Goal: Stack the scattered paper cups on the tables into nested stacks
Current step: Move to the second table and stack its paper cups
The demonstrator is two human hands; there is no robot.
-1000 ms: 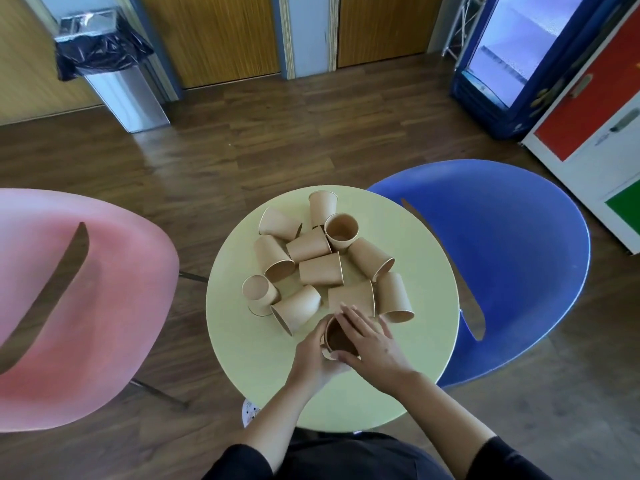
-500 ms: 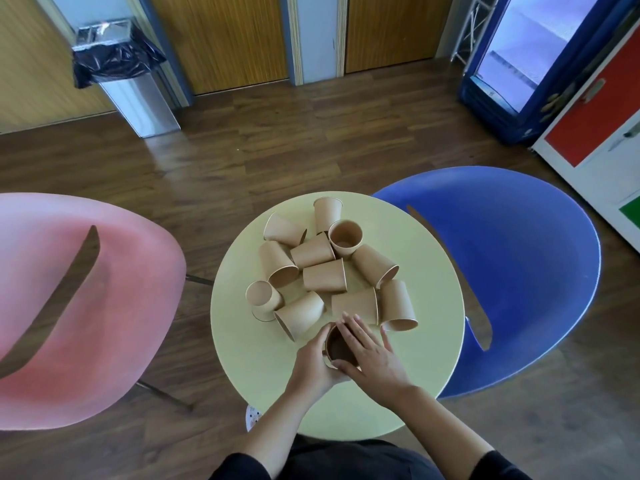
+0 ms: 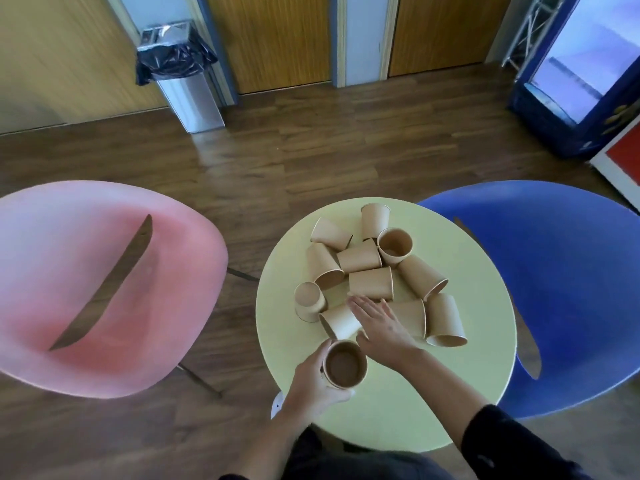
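A round pale-yellow table (image 3: 467,393) stands on a dark wood plank floor (image 3: 311,161), flanked by a pink moulded plastic chair (image 3: 86,289) and a blue moulded plastic chair (image 3: 554,289); a steel bin lined with a black bag (image 3: 180,74) waits by the wooden doors (image 3: 277,39). Brown paper cups (image 3: 370,284) lie scattered at the table's centre (most on their sides, one upright). The left hand (image 3: 311,382) grips an upright brown paper cup (image 3: 344,364) at the near-left edge. The right hand (image 3: 381,323), fingers straight and holding nothing, reaches over a tipped cup (image 3: 341,322) just beyond it.
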